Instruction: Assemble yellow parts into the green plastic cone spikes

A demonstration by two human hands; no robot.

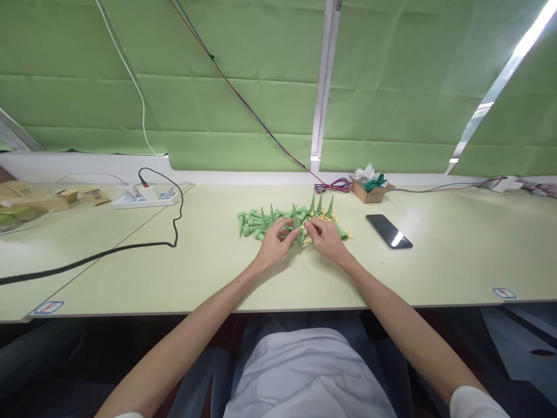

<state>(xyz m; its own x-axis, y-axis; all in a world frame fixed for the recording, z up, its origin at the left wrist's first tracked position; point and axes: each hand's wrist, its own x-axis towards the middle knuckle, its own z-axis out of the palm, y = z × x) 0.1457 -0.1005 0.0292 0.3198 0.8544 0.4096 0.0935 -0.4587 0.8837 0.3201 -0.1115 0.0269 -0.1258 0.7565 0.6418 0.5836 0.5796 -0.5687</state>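
Observation:
My left hand (274, 242) is closed around a green plastic spike (301, 239) in the middle of the table. Fingers of my right hand (327, 238) are pinched together right beside it, at its upper end; what they hold is too small and covered to make out. Around and behind both hands lies a pile of similar green spikes (252, 220), some lying flat and some standing point up. Small yellow pieces (335, 218) are heaped behind my right hand, among several upright green spikes (319, 204).
A black phone (389, 231) lies to the right. Behind it stands a small cardboard box (369, 194) with clear and green wrapping, near bundled wires (333, 186). At left are a power strip (145, 197), a black cable (130, 247) and small cardboard pieces (96, 196).

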